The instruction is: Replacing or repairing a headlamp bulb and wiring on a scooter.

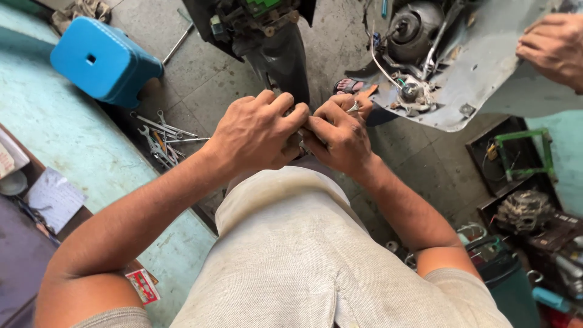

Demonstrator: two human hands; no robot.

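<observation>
My left hand (258, 130) and my right hand (337, 136) meet just above my knee, fingers closed together around a small dark part (302, 129) that is mostly hidden between them. A ring shows on my right hand. Beyond the hands stands the black rear of a scooter (273, 45) with a mudguard. To the right a grey scooter body panel (461, 73) with wires and a round lamp housing is held up by another person's hand (552, 48) at the top right.
A blue plastic stool (103, 61) lies at the top left. Several spanners (161, 136) are scattered on the concrete floor beside a pale green ledge (73, 146). Crates with engine parts (525, 209) stand at the right. A sandalled foot (349, 86) shows by the panel.
</observation>
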